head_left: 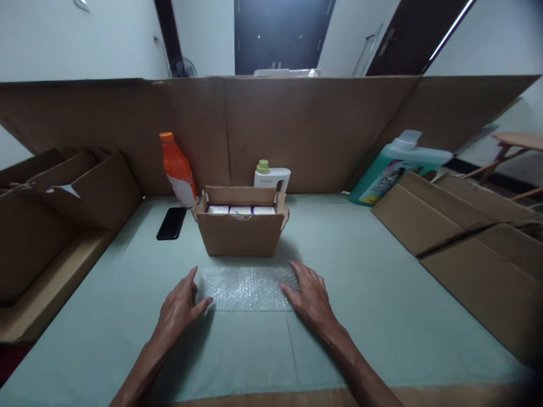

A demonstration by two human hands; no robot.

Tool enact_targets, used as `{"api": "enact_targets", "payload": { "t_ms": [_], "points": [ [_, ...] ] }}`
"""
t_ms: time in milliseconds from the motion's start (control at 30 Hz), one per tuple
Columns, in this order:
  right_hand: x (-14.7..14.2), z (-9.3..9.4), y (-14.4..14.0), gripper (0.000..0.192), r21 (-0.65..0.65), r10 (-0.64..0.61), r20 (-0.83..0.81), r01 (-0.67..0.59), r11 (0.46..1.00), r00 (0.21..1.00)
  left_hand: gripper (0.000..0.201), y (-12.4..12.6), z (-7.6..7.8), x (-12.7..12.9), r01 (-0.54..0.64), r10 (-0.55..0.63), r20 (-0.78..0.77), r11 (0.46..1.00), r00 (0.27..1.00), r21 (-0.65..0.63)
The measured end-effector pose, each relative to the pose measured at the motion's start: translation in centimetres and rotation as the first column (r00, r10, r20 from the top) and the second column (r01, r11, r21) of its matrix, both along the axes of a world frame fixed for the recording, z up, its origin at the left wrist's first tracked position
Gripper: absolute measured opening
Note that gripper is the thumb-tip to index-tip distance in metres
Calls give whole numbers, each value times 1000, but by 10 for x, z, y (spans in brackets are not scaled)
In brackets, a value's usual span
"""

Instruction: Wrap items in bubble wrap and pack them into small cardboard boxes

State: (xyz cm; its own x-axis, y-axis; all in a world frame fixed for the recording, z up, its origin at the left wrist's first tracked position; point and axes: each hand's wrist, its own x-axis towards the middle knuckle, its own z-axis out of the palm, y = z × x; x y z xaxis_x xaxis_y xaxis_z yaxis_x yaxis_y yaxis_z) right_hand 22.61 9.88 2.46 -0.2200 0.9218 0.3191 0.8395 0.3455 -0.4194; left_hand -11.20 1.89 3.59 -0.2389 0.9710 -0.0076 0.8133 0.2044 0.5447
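Pale green table [382,316], walled by cardboard. Bubble wrap [248,287] flat between left hand [180,308] and right hand [309,297], fingers spread, touching its ends. Just behind, open cardboard box [241,229].

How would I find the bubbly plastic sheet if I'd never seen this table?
Look at the small open cardboard box in the middle of the pale green table. Right before it, between the left hand and right hand, lies the bubble wrap, flat and see-through.
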Motion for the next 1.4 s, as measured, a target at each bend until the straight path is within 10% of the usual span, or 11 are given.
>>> {"api": "enact_targets", "payload": {
  "t_ms": [133, 400, 600, 767, 1000, 1200, 1400],
  "points": [
    [10, -6, 24, 54, -50, -21, -156, 14, 999, 988, 78, 27, -1, -20, -80, 59, 176, 990, 983, 119],
    [-36, 6, 79, 64, -184, 130, -459, -237, 954, 879, 77, 106, 0, 12, 57, -185, 526, 966, 830, 251],
    [-21, 7, 83, 54, -255, 88, -419, -210, 944, 904, 81, 82, -3, 14, 117, -200, 444, 971, 874, 208],
    [-7, 17, 40, 46, 7, 48, -216, -47, 999, 975, 69, 37, 6, 9, 71, -130, 171, 947, 977, 313],
    [-57, 6, -27, 37, -112, 475, 83, -465, 878, 876, 36, 18, -16, 20, 393, -372, -174, 913, 912, 110],
    [23, -3, -26, 32, -80, 114, 48, -110, 991, 992, 33, 21, -19, 9, 372, -361, -95, 916, 928, 151],
    [17, -4, -10, 37, 12, -90, 94, 89, 996, 991, 40, 14, -15, -2, 12, 27, -202, 982, 979, 188]
  ]
}}
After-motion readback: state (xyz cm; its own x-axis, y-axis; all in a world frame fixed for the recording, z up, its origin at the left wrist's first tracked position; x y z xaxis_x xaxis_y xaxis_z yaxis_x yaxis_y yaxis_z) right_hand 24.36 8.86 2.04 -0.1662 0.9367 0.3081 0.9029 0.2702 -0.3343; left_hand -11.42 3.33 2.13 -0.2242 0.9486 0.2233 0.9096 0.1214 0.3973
